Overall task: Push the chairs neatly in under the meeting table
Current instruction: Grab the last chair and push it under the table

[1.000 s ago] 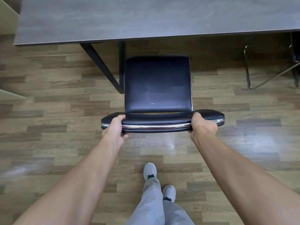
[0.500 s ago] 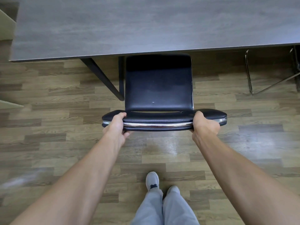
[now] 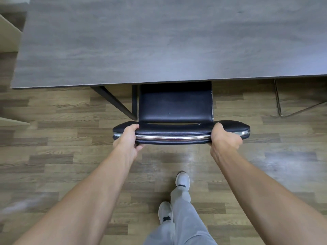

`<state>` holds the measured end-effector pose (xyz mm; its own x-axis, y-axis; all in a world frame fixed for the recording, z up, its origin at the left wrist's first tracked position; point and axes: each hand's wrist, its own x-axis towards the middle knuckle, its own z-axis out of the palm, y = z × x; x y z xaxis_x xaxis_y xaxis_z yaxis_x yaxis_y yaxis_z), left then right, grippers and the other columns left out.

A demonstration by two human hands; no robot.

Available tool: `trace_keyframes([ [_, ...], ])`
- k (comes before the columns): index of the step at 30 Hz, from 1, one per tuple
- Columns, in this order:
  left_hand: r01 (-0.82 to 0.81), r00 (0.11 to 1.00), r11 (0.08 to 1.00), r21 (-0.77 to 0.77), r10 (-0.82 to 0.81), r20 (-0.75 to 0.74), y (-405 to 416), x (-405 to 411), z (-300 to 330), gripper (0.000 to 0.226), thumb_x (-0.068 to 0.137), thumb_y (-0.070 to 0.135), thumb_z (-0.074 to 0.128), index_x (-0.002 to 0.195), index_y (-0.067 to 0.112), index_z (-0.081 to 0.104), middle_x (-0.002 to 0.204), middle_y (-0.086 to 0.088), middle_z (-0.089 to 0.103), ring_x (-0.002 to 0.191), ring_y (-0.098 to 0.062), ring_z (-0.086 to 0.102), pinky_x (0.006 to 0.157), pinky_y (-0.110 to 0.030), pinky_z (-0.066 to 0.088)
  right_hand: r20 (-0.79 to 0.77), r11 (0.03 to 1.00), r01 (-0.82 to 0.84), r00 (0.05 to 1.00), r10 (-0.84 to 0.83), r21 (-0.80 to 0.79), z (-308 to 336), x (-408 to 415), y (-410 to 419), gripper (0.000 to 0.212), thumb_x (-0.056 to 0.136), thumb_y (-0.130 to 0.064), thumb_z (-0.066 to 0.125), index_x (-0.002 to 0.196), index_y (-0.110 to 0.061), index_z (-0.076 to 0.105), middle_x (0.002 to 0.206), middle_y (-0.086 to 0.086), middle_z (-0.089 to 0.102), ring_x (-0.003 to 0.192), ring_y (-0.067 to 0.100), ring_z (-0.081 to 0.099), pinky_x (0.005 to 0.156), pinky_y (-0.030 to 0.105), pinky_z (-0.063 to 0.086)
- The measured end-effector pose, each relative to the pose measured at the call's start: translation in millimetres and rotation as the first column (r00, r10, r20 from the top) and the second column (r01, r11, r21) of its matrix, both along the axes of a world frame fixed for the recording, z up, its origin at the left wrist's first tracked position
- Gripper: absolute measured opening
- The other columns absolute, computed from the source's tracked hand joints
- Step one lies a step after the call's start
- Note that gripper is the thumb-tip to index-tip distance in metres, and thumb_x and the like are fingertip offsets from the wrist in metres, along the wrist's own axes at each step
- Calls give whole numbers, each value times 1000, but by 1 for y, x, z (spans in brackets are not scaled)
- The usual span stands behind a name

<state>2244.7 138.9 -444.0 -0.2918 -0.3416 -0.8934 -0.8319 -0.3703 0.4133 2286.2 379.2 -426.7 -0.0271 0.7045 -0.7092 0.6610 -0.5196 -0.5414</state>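
Under table (image 3: 159, 50) edge, chair (image 3: 175, 105) half-tucked

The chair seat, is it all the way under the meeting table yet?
No, only the front of the chair seat is under the table edge; most still shows.

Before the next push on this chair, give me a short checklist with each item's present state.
1. Left hand grips the chair's backrest: ok.
2. Right hand grips the backrest: ok.
3. Seat front under the meeting table edge: ok.
4. Seat fully under: not ok, most of it shows.
5. Seat apart from the table leg on its left: ok, narrow gap.
6. Chair's legs free under the table: cannot tell, hidden.
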Motion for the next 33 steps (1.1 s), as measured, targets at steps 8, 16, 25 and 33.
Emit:
trace_keyframes([
  [8,24,999,1000,-6,-24,24,20,-47,1,55,75,30,82,121,12,59,109,-10,69,86,-24,70,58,-37,61,49,998,-46,998,44,37,3,-51,26,62,76,-29,69,125,-2,41,118,13,58,94,32,60,81,34,52],
  [16,-14,998,999,-52,11,-60,36,-63,23,89,46,64,84,108,9,53,114,-6,64,92,-22,71,70,-39,63,51,992,-113,993,111,54,7,-76,32,88,77,-65,66,128,0,38,106,5,50,93,27,54,77,33,43],
  [25,17,1000,994,-108,-20,-23,37,-108,29,95,46,72,82,113,11,51,115,-3,63,96,-21,68,60,-32,62,40,984,-159,987,156,81,6,-113,32,98,76,-73,61,132,2,35,126,14,55,113,32,55,79,31,37],
  [33,31,999,991,-130,-30,15,32,-140,29,101,49,73,83,122,10,51,120,0,62,101,-20,66,47,-26,52,94,991,-104,991,96,88,2,-144,25,95,77,-69,62,132,3,35,129,18,54,117,35,55,89,38,43],
])
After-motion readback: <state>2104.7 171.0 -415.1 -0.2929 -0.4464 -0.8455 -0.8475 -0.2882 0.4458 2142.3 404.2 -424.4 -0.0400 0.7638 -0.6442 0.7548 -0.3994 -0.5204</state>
